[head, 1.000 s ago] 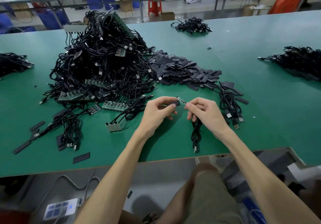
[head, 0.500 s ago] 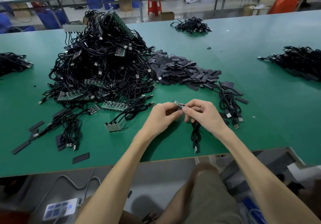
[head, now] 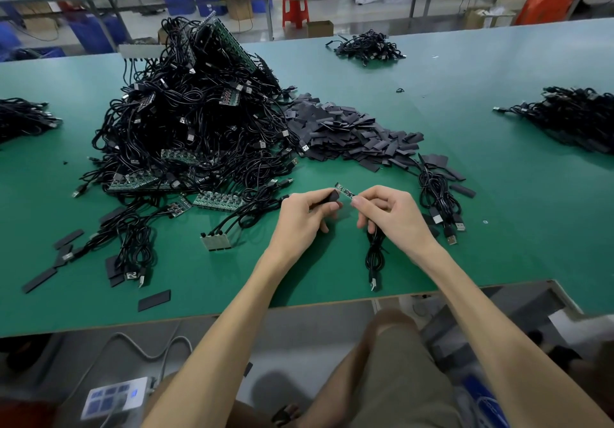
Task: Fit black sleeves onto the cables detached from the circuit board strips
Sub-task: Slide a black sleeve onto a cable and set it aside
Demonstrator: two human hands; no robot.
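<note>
Left hand: pinches black sleeve between thumb and forefinger.
Right hand: pinches cable at its small board end; coil hangs below hand onto green tabletop.
Sleeve: between hands, just beside board end.
Sleeve pile: beyond right hand.
Cable heap with circuit board strips: beyond left hand.

A red stool stands near a cardboard box.

Sleeve partly under left fingers
</note>
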